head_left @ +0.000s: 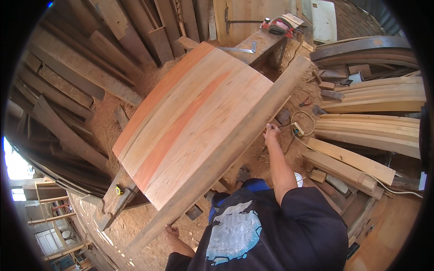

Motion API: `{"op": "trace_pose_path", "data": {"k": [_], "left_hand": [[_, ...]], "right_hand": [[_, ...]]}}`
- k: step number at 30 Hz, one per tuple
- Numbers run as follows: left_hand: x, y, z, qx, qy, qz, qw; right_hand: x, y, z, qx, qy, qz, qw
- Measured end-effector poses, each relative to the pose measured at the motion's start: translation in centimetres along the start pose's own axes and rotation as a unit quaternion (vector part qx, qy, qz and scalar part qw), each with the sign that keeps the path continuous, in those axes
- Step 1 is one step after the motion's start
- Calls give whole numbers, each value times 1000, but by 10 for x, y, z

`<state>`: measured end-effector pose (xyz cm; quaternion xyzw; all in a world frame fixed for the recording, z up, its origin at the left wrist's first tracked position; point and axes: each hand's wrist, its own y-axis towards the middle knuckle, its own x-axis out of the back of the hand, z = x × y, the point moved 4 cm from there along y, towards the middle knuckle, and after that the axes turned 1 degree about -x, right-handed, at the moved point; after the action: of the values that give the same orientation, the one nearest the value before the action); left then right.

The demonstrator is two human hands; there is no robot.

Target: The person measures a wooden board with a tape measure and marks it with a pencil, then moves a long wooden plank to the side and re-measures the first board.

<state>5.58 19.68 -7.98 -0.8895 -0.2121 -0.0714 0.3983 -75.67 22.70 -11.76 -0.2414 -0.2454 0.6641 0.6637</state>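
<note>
Dark shirt (289,226): nearest. Left hand (174,238) and right hand (271,134) grip the long plank (228,149) by its near edge, alongside the panel (194,122). Step in hand: apparently aligning plank with panel; next move likely calls for even two-handed control. Beyond: metal square (238,49).

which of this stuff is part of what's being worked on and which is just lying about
Apparently part of the job:
plank, with left hand and right hand at its edge
panel, alongside the plank
support, at the panel's far end

Apparently just lying about:
square, on the support
tape measure
pliers
power strip
curved boards, stacked
</note>
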Motion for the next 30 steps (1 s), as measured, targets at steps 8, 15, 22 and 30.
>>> {"op": "trace_pose_path", "data": {"k": [8, 15, 22, 30], "left_hand": [[2, -2, 1, 29, -48, -3, 998], [3, -8, -4, 84, -135, -54, 986], [-19, -9, -7, 81, -92, -44, 991], [18, 15, -1, 104, -121, -66, 985]], "right_hand": [[3, 0, -1, -36, 53, 48, 997], [-2, -11, 12, -18, -58, 59, 996], [13, 16, 6, 3, -43, 63, 997], [-3, 7, 3, -5, -53, 76, 996]]}}
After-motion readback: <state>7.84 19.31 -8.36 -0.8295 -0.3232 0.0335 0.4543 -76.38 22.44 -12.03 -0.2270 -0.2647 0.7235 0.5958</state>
